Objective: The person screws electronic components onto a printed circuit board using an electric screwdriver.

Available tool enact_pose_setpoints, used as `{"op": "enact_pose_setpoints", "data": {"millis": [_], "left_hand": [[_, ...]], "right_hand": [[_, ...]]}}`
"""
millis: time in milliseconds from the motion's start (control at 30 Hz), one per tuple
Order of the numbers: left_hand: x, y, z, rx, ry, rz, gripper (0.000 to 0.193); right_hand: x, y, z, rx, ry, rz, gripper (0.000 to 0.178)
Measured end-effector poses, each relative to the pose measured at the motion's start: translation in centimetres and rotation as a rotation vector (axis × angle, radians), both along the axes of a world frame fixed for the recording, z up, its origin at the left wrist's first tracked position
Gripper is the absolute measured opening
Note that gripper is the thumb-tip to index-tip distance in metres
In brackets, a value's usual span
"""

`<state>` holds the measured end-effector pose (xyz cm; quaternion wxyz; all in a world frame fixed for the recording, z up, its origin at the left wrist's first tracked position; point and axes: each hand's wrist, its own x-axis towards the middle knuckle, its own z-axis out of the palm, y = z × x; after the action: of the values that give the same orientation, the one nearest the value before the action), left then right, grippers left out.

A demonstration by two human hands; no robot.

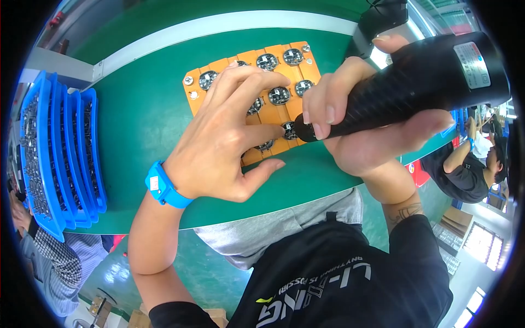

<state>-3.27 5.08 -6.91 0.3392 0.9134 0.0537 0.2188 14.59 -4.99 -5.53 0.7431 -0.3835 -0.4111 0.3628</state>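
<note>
An orange fixture plate (313,70) lies on the green table, with several round dark circuit boards (267,62) seated in it in rows. My left hand (219,131) spreads over the plate, fingers apart and holding nothing. One of its fingertips is at the edge of a round board (289,130) in the near row. Wrapped in my right hand (366,150) is a thick black electric screwdriver (404,82), slanting down to the left. Its narrow nose reaches that same board; the bit and any screw under it are hidden. A blue band (167,186) circles my left wrist.
Several blue trays (52,164) filled with small dark parts stand on edge at the table's left. A white rail (229,23) runs along the back, and a black device (383,19) stands at the back right. Other people are at both sides, including a co-worker (459,175) at right.
</note>
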Motion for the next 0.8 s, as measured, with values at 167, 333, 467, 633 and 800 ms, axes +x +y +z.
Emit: {"op": "enact_pose_setpoints", "data": {"millis": [167, 333, 467, 633, 800], "left_hand": [[-0.1, 0.0, -0.2, -0.012, -0.014, 0.004, 0.031], [-0.3, 0.2, -0.3, 0.03, 0.008, -0.015, 0.039], [-0.3, 0.2, -0.3, 0.02, -0.002, -0.013, 0.038], [-0.1, 0.1, -0.2, 0.004, -0.029, -0.004, 0.037], [-0.6, 1.5, 1.5, 0.055, -0.058, 0.083, 0.028]], "right_hand": [[0.0, -0.1, -0.1, 0.011, 0.005, 0.016, 0.105], [-0.6, -0.4, 0.1, -0.157, -0.232, 0.0, 0.104], [-1.1, -0.3, 0.4, -0.224, -0.331, -0.01, 0.099], [-1.2, -0.1, 0.6, -0.254, -0.317, 0.021, 0.099], [-0.1, -0.2, -0.8, 0.181, -0.044, 0.018, 0.068]]}}
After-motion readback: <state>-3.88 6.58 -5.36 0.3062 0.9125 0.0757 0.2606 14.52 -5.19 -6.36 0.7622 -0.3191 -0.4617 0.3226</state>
